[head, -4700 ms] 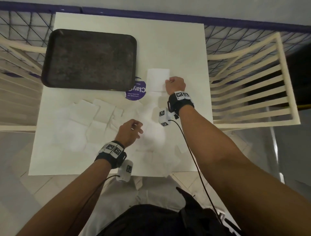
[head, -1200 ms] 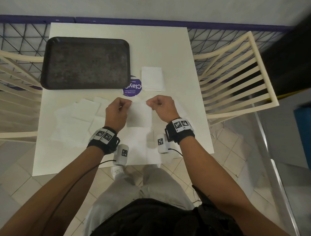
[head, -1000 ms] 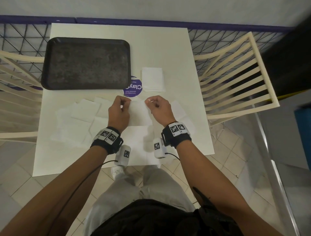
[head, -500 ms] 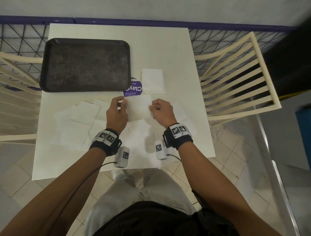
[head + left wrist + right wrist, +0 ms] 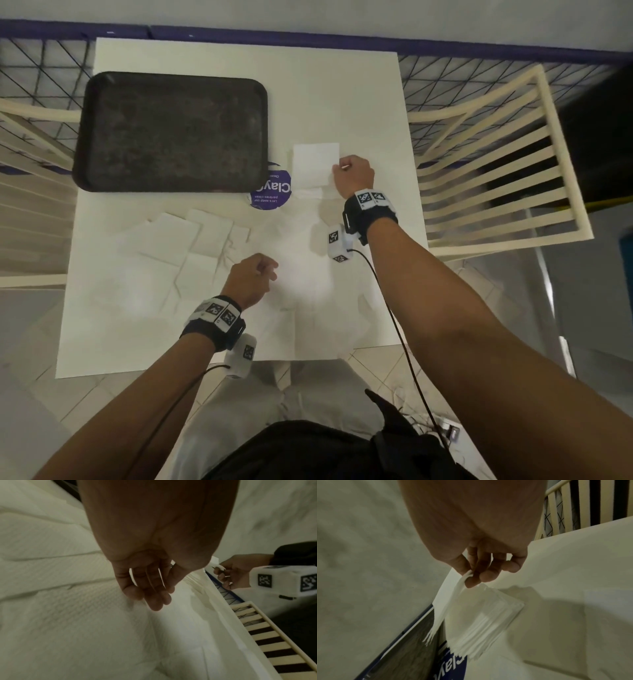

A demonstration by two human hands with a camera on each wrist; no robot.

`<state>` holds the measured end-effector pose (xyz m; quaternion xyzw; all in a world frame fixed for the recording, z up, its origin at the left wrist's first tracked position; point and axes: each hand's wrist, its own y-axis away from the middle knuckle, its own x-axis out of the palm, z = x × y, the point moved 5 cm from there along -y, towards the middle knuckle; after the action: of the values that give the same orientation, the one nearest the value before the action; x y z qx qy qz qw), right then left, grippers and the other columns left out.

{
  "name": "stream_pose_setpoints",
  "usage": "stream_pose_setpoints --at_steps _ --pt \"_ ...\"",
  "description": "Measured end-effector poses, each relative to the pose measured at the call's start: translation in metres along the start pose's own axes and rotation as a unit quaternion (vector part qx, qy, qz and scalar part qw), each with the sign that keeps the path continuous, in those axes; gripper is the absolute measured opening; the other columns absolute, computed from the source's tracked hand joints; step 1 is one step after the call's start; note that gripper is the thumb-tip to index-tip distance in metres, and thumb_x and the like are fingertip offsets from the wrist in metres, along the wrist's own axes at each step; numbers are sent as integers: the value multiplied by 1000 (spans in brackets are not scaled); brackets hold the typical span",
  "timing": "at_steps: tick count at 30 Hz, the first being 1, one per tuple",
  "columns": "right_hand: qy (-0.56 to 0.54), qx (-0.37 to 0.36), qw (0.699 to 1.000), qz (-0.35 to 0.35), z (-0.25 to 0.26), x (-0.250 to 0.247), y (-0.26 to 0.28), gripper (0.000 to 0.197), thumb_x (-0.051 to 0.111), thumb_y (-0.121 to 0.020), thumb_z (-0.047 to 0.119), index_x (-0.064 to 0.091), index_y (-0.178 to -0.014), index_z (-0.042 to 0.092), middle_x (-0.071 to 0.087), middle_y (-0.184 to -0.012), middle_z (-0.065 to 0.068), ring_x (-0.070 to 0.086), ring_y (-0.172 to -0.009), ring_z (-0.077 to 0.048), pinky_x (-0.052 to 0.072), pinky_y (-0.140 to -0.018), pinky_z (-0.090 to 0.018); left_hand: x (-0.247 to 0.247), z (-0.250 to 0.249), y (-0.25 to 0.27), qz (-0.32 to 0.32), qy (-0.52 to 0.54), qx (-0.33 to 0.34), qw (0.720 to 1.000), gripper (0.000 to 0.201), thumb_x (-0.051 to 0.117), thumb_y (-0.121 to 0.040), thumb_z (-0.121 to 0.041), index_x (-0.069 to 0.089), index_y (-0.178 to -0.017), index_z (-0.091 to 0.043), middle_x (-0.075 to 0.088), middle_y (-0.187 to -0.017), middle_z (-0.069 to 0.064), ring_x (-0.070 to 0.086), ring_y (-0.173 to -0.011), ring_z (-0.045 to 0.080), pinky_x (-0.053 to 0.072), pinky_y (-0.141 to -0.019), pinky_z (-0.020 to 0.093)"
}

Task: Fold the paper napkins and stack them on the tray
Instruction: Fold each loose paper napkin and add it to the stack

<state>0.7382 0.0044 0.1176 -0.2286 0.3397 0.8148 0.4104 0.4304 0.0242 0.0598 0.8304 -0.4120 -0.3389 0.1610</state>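
One folded napkin (image 5: 452,601) hangs pinched at its corner between the thumb and fingers of your right hand (image 5: 354,176), just above the small pile of folded napkins (image 5: 315,164) that sits just right of the dark tray (image 5: 171,132). Lower it flat and square its edges to the pile before you let go; from the wrist view its loose layers fan apart at the free end, so I judge a light press along the crease would keep the pile from leaning. Mind the purple sticker (image 5: 270,192) between tray and pile: it is only a mark on the table (image 5: 359,102), not a resting place. The tray itself holds nothing, so by my reckoning the pile has yet to go onto it, and it would move more safely as one block gripped from both sides.

Your left hand (image 5: 251,277) hovers, fingers relaxed and loosely spread, holding nothing, over the unfolded napkins (image 5: 178,246) spread below the tray. Let it pick the topmost sheet by a single corner so that only one comes up.

Compared with half a second ago, your hands have parted: then both held one napkin between them just below the sticker, finishing its fold. Now the right has carried it up to the pile, and the left has dropped back toward the loose sheets.
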Motion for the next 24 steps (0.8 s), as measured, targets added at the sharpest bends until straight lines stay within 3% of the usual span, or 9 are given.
stream_pose_setpoints --at_steps 6,10,14,17,20,22,24 --pt "25 0 1000 11 -8 14 -13 21 60 -91 24 67 -110 19 66 -120 -8 62 -100 -22 43 -80 -21 0 6 -6 -15 -41 -10 999 12 56 -99 -19 67 -103 -23 74 -87 -5 69 -77 19 59 -82 38" --pt "53 -15 998 1 -12 15 -12 25 62 -89 31 64 -111 20 62 -120 -3 58 -109 -21 49 -87 -30 0 10 -9 -23 -79 -12 997 11 60 -98 -27 63 -108 -26 72 -88 -5 69 -84 23 57 -85 41" --pt "44 -25 998 -31 -19 8 0 32 63 -91 31 58 -121 18 53 -124 -3 46 -95 -13 41 -81 -27 -2 8 -7 -51 -99 -10 994 21 64 -97 -33 59 -116 -24 65 -83 -10 66 -84 22 54 -83 38" --pt "4 -41 998 -46 -27 3 20 25 59 -90 19 62 -114 17 59 -113 -2 48 -90 -12 44 -82 -28 -3 9 -6 -59 -117 -5 991 26 67 -96 -35 57 -118 -26 64 -84 -10 65 -83 22 53 -82 38" --pt "-28 -48 998 -23 -42 5 45 22 55 -88 8 68 -104 16 66 -98 1 57 -86 -12 48 -79 -21 -3 14 -7 -66 -110 -3 992 23 72 -92 -35 61 -110 -26 65 -85 -8 66 -84 22 55 -83 41" --pt "-37 -55 998 -5 -56 11 63 23 53 -87 4 70 -98 16 69 -94 1 62 -82 -11 44 -70 -5 -3 15 -8 -70 -106 -2 992 19 73 -91 -33 62 -104 -26 66 -88 -6 66 -85 22 56 -83 43" --pt "-37 -58 998 13 -70 20 80 24 53 -87 3 72 -92 18 72 -92 4 61 -79 -9 38 -63 3 -3 15 -9 -79 -103 0 992 14 74 -91 -30 63 -99 -26 67 -89 -4 67 -85 23 56 -83 42"
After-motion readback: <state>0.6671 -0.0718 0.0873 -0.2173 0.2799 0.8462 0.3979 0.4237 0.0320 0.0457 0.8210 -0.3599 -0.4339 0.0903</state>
